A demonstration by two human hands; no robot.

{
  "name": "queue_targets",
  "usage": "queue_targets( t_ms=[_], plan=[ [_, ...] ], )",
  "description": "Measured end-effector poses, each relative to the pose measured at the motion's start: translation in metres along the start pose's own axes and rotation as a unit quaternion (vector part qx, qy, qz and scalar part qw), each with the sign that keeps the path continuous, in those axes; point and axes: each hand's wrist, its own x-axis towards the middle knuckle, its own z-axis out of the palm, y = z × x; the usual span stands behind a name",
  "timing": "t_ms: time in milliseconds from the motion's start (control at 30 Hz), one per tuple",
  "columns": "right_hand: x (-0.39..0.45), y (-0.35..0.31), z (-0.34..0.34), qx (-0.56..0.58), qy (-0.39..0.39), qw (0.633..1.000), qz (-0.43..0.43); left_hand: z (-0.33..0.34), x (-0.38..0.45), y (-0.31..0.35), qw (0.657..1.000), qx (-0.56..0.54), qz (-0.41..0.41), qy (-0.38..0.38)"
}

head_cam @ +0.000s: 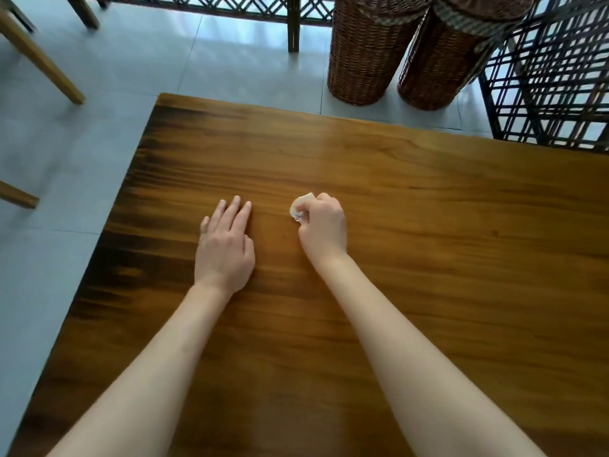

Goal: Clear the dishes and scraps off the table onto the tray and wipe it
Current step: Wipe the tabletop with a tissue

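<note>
Gripping small white wad [300, 206], prob. tissue, in right hand [324, 229]: fingers curled round it, knuckles up, wad poking out at thumb side and touching or just above table [428, 242] — can't tell which. Just left of grip, apart from it: left hand [225, 249], flat, palm down on wood, fingers straight, holding nothing. Beyond grip, past far table edge: two wicker baskets [369, 54] side by side on tiled floor. Far right of those: dark lattice rack [553, 87]. Far left: wooden chair legs [39, 57].
</note>
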Motion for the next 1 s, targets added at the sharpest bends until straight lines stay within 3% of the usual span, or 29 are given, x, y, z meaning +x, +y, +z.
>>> queue_targets(
  t_ms=[100,167,367,533,633,767,833,1000],
  plan=[
    [-0.038,-0.001,0.0,-0.029,-0.037,0.99,-0.136,0.002,-0.001,-0.002,1.0,0.0,0.005,0.001],
    [-0.052,0.012,-0.011,-0.017,-0.057,0.982,-0.179,0.002,-0.001,-0.003,1.0,-0.004,0.007,-0.001],
    [-0.001,-0.007,0.003,-0.025,0.012,1.0,0.005,0.004,0.003,-0.006,1.0,-0.005,0.007,0.01],
    [-0.054,-0.017,0.005,-0.017,-0.037,0.991,-0.131,0.005,0.0,-0.008,1.0,-0.005,0.011,0.002],
    [-0.07,0.012,-0.017,-0.024,-0.044,0.988,-0.144,0.003,0.0,-0.007,1.0,-0.01,0.013,0.006],
    [-0.021,0.028,-0.016,-0.042,0.033,0.998,0.032,0.003,0.0,-0.006,1.0,-0.014,0.022,0.008],
    [-0.014,0.013,-0.003,-0.037,0.061,0.995,0.071,0.003,0.0,-0.007,1.0,-0.011,0.021,0.013],
    [-0.077,-0.004,0.006,-0.02,0.007,0.996,-0.091,0.005,-0.001,-0.007,1.0,-0.014,0.02,0.015]
  ],
)
